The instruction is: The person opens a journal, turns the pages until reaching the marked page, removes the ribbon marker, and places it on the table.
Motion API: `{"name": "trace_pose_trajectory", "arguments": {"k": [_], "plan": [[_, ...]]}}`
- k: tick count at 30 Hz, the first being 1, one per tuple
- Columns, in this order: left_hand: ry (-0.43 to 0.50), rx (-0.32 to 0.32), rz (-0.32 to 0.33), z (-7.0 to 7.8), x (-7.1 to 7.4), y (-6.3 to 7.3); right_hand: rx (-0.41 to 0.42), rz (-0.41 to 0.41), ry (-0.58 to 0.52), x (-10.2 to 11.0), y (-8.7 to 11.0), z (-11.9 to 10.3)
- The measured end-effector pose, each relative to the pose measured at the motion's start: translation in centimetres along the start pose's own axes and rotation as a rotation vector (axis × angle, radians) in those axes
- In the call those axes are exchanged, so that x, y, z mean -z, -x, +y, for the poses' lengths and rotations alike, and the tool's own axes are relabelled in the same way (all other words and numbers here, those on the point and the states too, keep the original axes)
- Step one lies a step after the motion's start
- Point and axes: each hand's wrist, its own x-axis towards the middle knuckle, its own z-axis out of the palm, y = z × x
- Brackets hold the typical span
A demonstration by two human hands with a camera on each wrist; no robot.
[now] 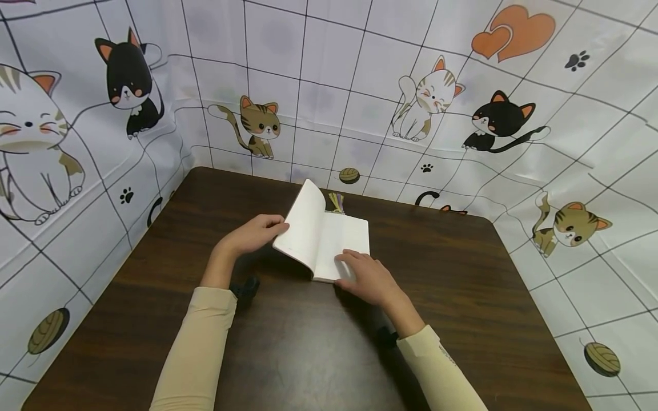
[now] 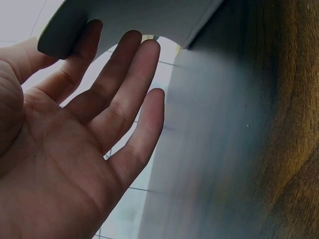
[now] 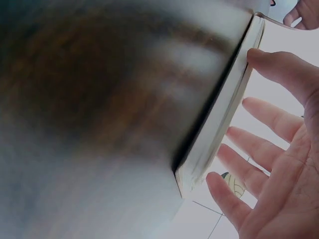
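Observation:
A notebook (image 1: 354, 231) with blank white pages lies spread on the table, its left side (image 1: 304, 225) raised at a slant. My left hand (image 1: 252, 233) pinches the outer edge of that raised side between thumb and index finger. In the left wrist view the other fingers extend loosely below the dark underside of the cover (image 2: 134, 17). On the lower part of the right-hand page rests my right hand (image 1: 371, 278), fingers lightly spread. The right wrist view has its thumb (image 3: 271, 62) at the edge of the page block (image 3: 217, 117).
Yellow and purple ribbons (image 1: 336, 201) stick out past the notebook's top edge. The dark brown wooden table (image 1: 442, 274) backs onto a white grid-patterned curtain (image 1: 324, 74) with cartoon cats, which also hangs at both sides. A black strap (image 1: 245, 288) sits at my left wrist.

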Motion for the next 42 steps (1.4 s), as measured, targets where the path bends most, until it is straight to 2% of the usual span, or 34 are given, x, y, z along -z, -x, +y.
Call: {"name": "trace_pose_trajectory", "arguments": {"k": [8, 14, 17, 21, 25, 29, 34, 39, 42], "plan": [[-0.008, 0.006, 0.005, -0.1, 0.0, 0.0, 0.035, -0.005, 0.008, 0.3, 0.1, -0.2], [0.001, 0.005, 0.003, -0.1, 0.0, 0.0, 0.063, -0.003, -0.032, 0.7, 0.1, -0.2], [0.004, 0.002, 0.003, -0.1, 0.0, 0.0, 0.093, 0.019, -0.029, 0.7, 0.0, -0.1], [-0.002, -0.003, 0.001, -0.1, 0.0, 0.1, 0.131, 0.079, 0.028, 0.6, -0.1, 0.4], [-0.009, -0.008, 0.002, 0.1, -0.1, 0.1, 0.138, 0.126, 0.067, 0.7, -0.1, 0.8], [-0.016, -0.019, 0.004, 0.3, -0.1, 0.1, 0.093, 0.185, 0.061, 1.1, 0.0, 1.2], [-0.02, -0.019, 0.012, 0.3, 0.0, 0.1, 0.009, 0.31, -0.006, 1.4, -0.1, 1.6], [-0.02, -0.019, 0.01, 0.4, 0.0, 0.3, -0.075, 0.406, -0.176, 0.9, -0.7, 1.4], [-0.03, -0.008, 0.015, 0.3, 0.0, 0.4, -0.128, 0.362, -0.316, 0.4, -1.0, 0.8]]}}
